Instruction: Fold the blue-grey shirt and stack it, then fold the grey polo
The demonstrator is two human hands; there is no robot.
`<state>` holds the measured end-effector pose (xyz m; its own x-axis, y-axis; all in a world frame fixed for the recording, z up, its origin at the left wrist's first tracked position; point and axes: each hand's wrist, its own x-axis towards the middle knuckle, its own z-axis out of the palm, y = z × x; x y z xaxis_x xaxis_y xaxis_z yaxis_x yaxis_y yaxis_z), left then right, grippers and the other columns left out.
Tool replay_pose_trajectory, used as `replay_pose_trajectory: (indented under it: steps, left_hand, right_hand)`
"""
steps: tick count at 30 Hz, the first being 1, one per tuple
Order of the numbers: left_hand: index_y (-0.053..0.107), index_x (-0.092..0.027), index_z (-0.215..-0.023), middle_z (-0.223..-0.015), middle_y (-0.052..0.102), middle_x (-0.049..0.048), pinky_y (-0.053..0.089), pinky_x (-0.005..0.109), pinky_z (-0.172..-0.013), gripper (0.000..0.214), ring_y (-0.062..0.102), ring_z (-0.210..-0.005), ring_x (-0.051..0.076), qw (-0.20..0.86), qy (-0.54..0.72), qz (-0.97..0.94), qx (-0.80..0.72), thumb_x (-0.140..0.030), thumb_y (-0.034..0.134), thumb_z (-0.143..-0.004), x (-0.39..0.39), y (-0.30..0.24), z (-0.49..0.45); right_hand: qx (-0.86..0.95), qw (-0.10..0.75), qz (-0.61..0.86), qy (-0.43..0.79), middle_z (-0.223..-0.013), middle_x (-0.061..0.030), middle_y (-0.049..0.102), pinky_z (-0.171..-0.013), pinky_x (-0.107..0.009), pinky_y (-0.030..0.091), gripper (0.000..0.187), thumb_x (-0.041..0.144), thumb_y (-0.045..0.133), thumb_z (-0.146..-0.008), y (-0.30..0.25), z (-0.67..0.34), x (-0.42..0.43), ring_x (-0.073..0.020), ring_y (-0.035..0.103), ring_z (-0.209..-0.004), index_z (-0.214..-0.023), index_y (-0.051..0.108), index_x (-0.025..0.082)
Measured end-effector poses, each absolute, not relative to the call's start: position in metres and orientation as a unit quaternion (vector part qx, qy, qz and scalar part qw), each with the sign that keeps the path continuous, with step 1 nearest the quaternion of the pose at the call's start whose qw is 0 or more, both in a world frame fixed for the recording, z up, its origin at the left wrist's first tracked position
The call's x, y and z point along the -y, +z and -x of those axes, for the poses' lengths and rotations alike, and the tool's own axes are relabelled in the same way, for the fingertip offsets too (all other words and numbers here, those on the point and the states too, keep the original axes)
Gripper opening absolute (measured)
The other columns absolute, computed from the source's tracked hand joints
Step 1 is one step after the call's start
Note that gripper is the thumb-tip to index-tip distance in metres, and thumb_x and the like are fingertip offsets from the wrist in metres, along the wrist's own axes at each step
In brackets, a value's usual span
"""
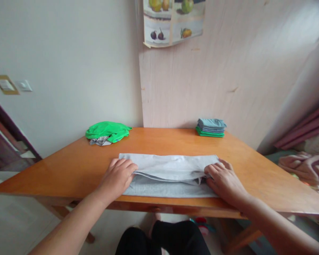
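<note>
A light grey cloth garment (170, 189) lies across the front of the wooden table, its far part folded over toward me. The loose edge of that fold sags in the middle, above the lower layer. My left hand (121, 174) grips the fold at its left end, fingers curled over the fabric. At the right end my right hand (223, 179) pinches the same edge, its thumb hidden under the cloth. Which kind of garment it is, I cannot tell.
On the wooden table (159, 141), a crumpled green cloth (107, 131) lies over a striped piece at the back left. A neat stack of folded clothes (211, 127), blue-grey over green, stands at the back right. Behind rises a wall with fruit pictures (174, 21).
</note>
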<state>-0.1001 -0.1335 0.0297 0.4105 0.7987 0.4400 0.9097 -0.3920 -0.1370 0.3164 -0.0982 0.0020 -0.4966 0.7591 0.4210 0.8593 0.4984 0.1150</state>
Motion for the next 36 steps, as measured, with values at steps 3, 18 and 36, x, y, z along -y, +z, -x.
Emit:
replay_pose_trajectory:
  steps: [3,18,36]
  left_hand:
    - [0.064,-0.025,-0.105,-0.106,0.068,0.0062,0.037,0.044,-0.096,0.032,0.058,-0.107,0.028,0.182,-0.16,0.812,0.531,-0.008,0.055,-0.08,0.132,0.029,0.093]
    - [0.072,-0.026,-0.085,-0.097,0.073,0.0015,0.038,0.036,-0.103,0.017,0.063,-0.101,0.023,-0.046,-0.067,0.859,0.505,-0.022,0.055,-0.086,0.099,0.055,0.101]
    - [0.072,-0.027,-0.096,-0.097,0.07,0.0024,0.032,0.045,-0.113,0.013,0.063,-0.1,0.022,-0.001,-0.115,0.887,0.447,-0.028,0.059,-0.093,0.139,0.041,0.065]
  right_hand:
    - [0.848,0.153,0.485,-0.151,-0.101,-0.0078,0.072,-0.113,-0.051,0.022,0.027,0.019,0.058,-0.082,0.004,-0.309,0.094,-0.0281,0.058,-0.103,-0.107,0.066,0.023]
    - [0.91,0.099,0.4,-0.041,-0.099,-0.0055,0.072,-0.11,-0.05,0.026,0.017,0.024,0.054,-0.09,0.035,-0.304,0.095,-0.0248,0.06,-0.102,-0.097,0.07,0.024]
    - [0.924,0.141,0.353,-0.025,-0.117,-0.0065,0.072,-0.114,-0.05,0.029,0.046,0.016,0.051,-0.089,0.017,-0.303,0.117,-0.0249,0.063,-0.109,-0.131,0.065,0.029]
